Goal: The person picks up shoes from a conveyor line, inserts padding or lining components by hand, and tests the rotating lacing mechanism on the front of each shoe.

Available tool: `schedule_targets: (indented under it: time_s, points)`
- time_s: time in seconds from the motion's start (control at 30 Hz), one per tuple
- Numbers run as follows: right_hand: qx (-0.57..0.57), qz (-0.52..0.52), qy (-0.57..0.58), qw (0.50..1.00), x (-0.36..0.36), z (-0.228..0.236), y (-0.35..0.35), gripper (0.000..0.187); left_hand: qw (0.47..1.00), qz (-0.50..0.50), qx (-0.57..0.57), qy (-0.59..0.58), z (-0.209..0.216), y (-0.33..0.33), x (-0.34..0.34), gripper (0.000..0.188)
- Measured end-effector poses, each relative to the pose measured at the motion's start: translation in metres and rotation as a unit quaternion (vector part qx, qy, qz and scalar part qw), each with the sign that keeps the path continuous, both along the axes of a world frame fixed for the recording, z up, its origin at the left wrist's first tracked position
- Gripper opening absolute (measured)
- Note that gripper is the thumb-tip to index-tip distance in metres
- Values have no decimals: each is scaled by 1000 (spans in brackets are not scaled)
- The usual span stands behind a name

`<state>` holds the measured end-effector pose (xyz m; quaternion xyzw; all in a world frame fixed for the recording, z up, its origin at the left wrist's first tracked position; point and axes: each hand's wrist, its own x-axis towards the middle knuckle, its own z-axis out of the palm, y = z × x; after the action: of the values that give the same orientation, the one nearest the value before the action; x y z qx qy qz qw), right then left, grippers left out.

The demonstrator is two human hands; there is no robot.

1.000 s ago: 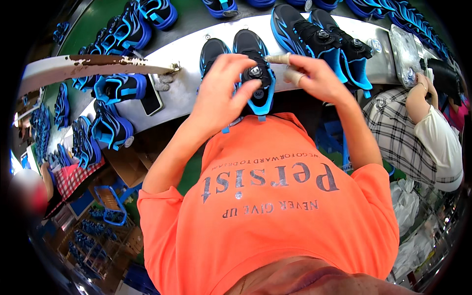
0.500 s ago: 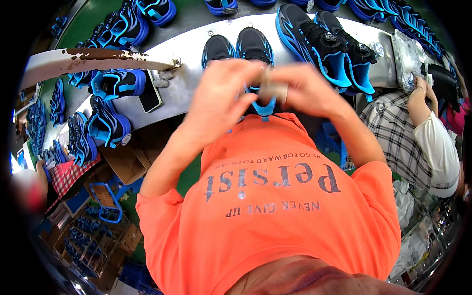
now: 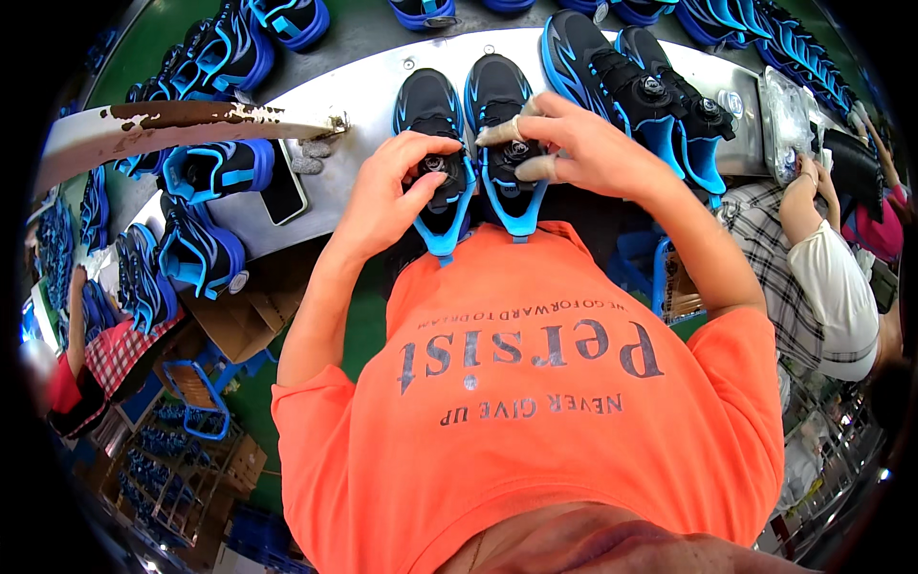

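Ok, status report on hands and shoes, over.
Left grip at left shoe dial; right grip at right shoe dial. Both shoes on bench. Chipped bar left, not blocking.

looks down from the person's head, through the left one of two fisheye lenses worn side by side, upright and unmirrored. faces steeply past chin (image 3: pixel 612 547) and orange shirt (image 3: pixel 545 450) on the near side, toward the hands (image 3: pixel 607 153) and pale worktop (image 3: pixel 354 91) beyond. sits near enough to fill much of the near half with shirt, but reaches wide, out to shoes (image 3: pixel 298 36) at the far edge and a white sleeve (image 3: pixel 827 273) at right. bends the worktop's near edge into an arc.
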<state>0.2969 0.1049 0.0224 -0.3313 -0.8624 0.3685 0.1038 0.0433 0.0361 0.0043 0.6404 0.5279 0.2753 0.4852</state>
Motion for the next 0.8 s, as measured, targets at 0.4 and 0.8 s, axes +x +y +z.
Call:
schedule_targets:
  time_s: [0.4,0.8]
  points:
    - [-37,-18,36,999,5,-8,-2,37,797,150,-438,-388,0,-28,84,31]
    - [7,-35,46,998,4,-27,-5,38,767,212,-418,-437,-5,-32,96,21]
